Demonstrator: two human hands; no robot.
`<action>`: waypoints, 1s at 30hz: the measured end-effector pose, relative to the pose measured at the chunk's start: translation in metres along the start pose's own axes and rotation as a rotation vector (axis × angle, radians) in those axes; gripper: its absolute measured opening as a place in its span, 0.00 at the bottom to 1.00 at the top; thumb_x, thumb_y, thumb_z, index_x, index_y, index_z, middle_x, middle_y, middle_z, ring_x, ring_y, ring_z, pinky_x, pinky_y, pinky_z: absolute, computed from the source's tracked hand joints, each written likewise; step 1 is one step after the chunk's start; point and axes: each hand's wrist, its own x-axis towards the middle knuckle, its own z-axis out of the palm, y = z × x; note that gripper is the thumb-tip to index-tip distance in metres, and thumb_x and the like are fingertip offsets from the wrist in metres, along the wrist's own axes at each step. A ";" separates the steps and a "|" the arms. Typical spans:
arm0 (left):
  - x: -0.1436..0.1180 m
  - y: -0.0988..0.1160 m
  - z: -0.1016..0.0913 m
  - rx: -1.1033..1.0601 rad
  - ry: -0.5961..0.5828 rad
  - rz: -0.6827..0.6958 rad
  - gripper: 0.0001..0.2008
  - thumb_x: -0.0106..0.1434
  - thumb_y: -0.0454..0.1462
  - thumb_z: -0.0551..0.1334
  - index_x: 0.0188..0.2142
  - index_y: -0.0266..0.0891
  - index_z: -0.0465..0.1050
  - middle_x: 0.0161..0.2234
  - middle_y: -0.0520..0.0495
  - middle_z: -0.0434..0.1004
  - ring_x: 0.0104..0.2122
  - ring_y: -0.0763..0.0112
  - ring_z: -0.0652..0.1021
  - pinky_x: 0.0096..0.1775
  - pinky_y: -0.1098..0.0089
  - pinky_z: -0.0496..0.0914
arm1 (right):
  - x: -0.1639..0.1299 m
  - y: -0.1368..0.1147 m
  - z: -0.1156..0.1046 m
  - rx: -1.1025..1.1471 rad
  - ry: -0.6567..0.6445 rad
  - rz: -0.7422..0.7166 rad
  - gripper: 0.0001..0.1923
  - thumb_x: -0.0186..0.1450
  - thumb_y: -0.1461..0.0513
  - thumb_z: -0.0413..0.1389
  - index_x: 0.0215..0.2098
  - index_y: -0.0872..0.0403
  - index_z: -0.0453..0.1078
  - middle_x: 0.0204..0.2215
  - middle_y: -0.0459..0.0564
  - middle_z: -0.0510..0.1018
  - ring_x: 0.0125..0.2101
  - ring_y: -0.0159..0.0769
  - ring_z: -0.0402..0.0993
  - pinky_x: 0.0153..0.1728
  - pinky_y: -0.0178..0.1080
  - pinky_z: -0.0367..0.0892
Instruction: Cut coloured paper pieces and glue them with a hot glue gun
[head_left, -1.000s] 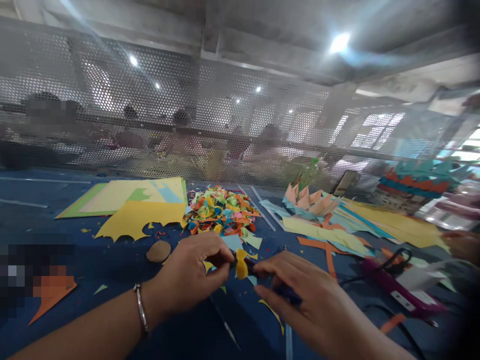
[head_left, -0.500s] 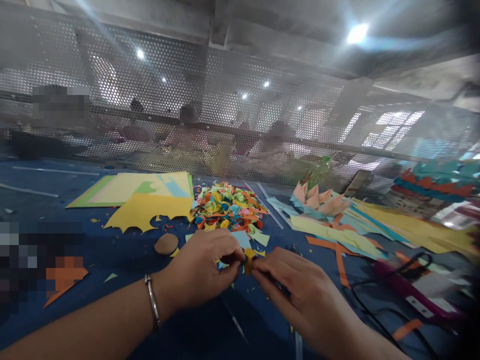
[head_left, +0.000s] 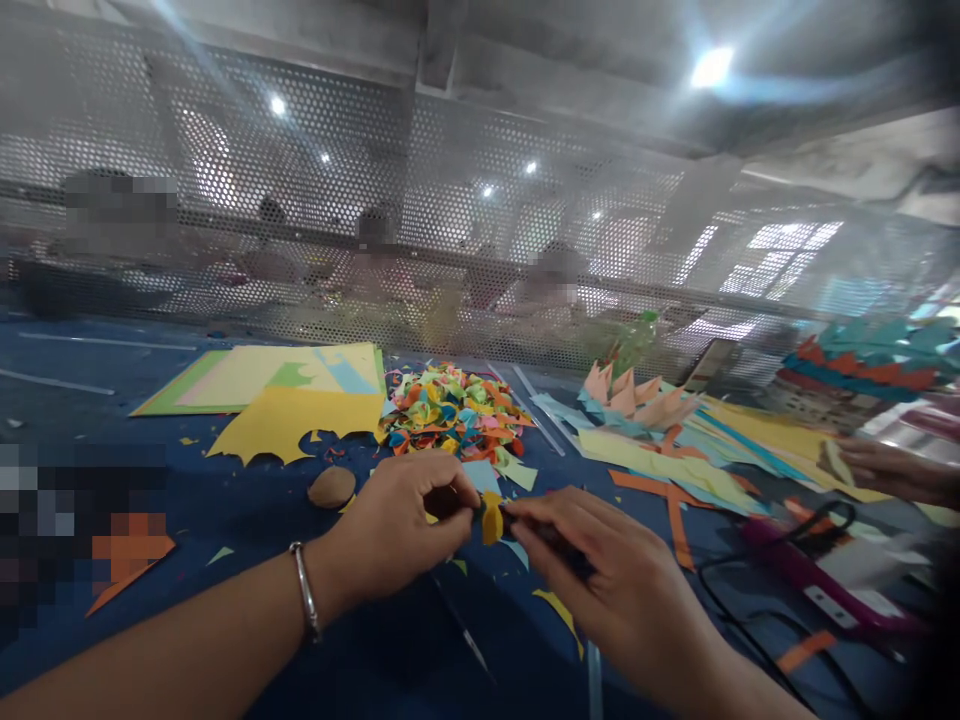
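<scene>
Holding a small yellow paper (head_left: 491,522) between pinched left hand (head_left: 409,510) and right hand (head_left: 611,565), near colorful scraps (head_left: 454,410) on the counter (head_left: 375,655).

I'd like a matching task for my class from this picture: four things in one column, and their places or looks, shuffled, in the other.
Things
1. small yellow piece
2. silver bracelet
3. round brown disc
4. heap of paper scraps

Places and looks
A. many colours, right of the stacked sheets
B. around the wrist of the left hand
C. between the fingertips of that hand and the right hand
D. on the blue table, nearer than the yellow sheet with scalloped cut-outs

Pairs: 1-C, 2-B, 3-D, 4-A
</scene>
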 end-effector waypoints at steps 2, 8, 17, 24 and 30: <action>0.000 -0.001 0.000 -0.042 -0.010 0.001 0.06 0.51 0.28 0.57 0.27 0.37 0.71 0.27 0.50 0.73 0.27 0.73 0.73 0.30 0.72 0.69 | -0.001 0.001 0.001 -0.005 -0.007 0.024 0.07 0.65 0.63 0.53 0.40 0.52 0.70 0.32 0.47 0.76 0.32 0.34 0.73 0.33 0.36 0.67; -0.001 0.000 0.003 -0.073 -0.010 0.041 0.07 0.51 0.27 0.57 0.27 0.38 0.72 0.29 0.48 0.75 0.30 0.72 0.75 0.33 0.71 0.70 | -0.003 -0.001 0.003 -0.013 -0.009 -0.014 0.09 0.65 0.64 0.53 0.43 0.52 0.69 0.32 0.48 0.76 0.33 0.35 0.73 0.36 0.37 0.68; 0.001 0.001 0.004 -0.052 -0.013 0.043 0.06 0.49 0.26 0.57 0.24 0.37 0.70 0.25 0.50 0.73 0.25 0.74 0.72 0.29 0.73 0.68 | 0.003 -0.005 0.002 0.005 0.012 -0.050 0.08 0.64 0.64 0.53 0.41 0.53 0.71 0.32 0.49 0.77 0.34 0.35 0.74 0.35 0.38 0.69; 0.000 0.002 0.004 -0.053 -0.017 0.038 0.05 0.50 0.27 0.57 0.24 0.37 0.69 0.24 0.51 0.72 0.24 0.74 0.72 0.28 0.73 0.67 | 0.001 -0.004 0.004 0.010 0.008 -0.032 0.08 0.64 0.64 0.52 0.42 0.53 0.70 0.32 0.49 0.77 0.33 0.35 0.73 0.34 0.38 0.69; -0.001 0.003 0.004 -0.052 0.028 0.008 0.05 0.51 0.29 0.57 0.25 0.38 0.70 0.24 0.51 0.72 0.25 0.74 0.72 0.28 0.72 0.67 | 0.002 -0.005 0.003 0.022 0.037 -0.014 0.08 0.64 0.63 0.54 0.42 0.53 0.70 0.32 0.48 0.76 0.33 0.36 0.73 0.34 0.38 0.69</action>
